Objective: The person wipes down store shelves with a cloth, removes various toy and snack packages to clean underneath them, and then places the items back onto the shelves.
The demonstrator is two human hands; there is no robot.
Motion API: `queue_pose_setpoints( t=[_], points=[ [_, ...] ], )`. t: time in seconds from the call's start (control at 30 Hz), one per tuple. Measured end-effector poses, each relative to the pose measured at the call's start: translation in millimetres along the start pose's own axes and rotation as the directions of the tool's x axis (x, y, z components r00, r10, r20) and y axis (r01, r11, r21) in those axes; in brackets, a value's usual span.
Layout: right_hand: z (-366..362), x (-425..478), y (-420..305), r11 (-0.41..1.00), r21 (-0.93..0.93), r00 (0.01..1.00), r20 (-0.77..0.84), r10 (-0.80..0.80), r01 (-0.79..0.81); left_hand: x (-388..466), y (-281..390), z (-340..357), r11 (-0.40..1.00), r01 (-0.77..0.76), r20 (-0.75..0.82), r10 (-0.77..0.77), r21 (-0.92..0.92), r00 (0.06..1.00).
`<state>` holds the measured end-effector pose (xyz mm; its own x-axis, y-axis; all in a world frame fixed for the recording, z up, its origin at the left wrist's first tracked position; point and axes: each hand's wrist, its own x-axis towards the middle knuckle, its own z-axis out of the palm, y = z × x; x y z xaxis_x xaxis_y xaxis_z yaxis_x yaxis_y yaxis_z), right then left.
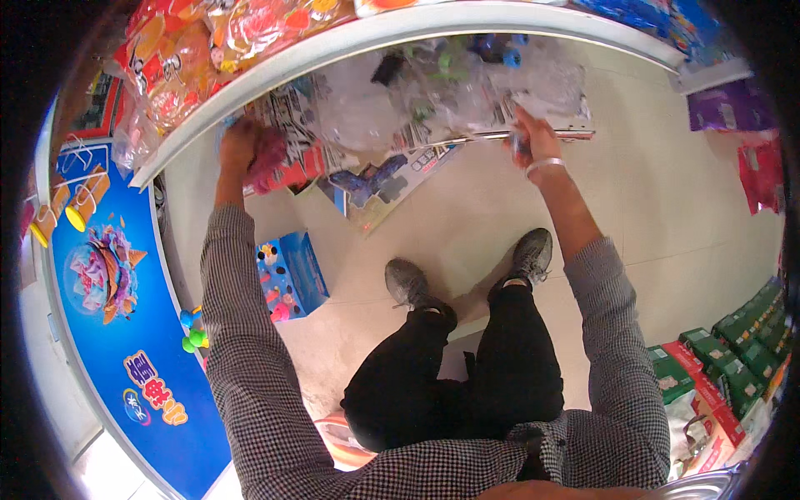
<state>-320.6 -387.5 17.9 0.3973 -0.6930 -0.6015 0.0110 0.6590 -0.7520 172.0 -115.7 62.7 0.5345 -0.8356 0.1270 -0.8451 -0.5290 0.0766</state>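
Observation:
My left hand holds a crumpled pink cloth at the left end of a lower shelf, just under the white edge of the upper shelf. On that lower level lie clear plastic bags of toys, over sheets with printed black-and-white patterns. My right hand is at the thin front rail of this level, fingers curled. Something small and dark shows among those fingers, too blurred to name. A printed toy box sticks out below the rail.
A blue open carton stands on the tiled floor, left of my shoes. At left is a blue freezer with ice-cream pictures. Green and red boxes are stacked at right. Orange snack bags lie on the upper shelf.

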Motion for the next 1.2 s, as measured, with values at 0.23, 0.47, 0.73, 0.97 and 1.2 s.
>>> queue_pose_setpoints(
  t=[0.23,0.47,0.73,0.97,1.2],
  points=[
    [-31.1,1.2,24.3,0.984,-0.039,0.973,0.153,0.175,-0.171,-66.3,130.3,-1.0,0.873,0.126,-0.537,-0.397,-0.471,0.745],
    [-42.5,-34.0,50.4,0.956,-0.142,0.915,0.284,0.287,-0.256,-174.3,192.3,40.0,0.489,0.129,-0.321,-0.726,-0.863,0.608],
    [-13.5,-19.0,71.3,0.934,-0.145,0.852,0.382,0.357,-0.327,-261.1,201.6,101.7,0.498,0.312,0.244,-0.199,-0.809,0.949],
    [76.5,-4.0,74.6,0.892,-0.439,0.926,0.284,0.249,-0.105,-219.1,280.5,101.8,-0.37,0.635,0.643,0.122,-0.678,0.756],
    [70.3,2.6,96.1,0.966,-0.26,0.878,0.459,0.132,-0.009,-162.5,277.2,75.3,-0.677,0.45,0.516,0.121,-0.582,0.848]
  ],
)
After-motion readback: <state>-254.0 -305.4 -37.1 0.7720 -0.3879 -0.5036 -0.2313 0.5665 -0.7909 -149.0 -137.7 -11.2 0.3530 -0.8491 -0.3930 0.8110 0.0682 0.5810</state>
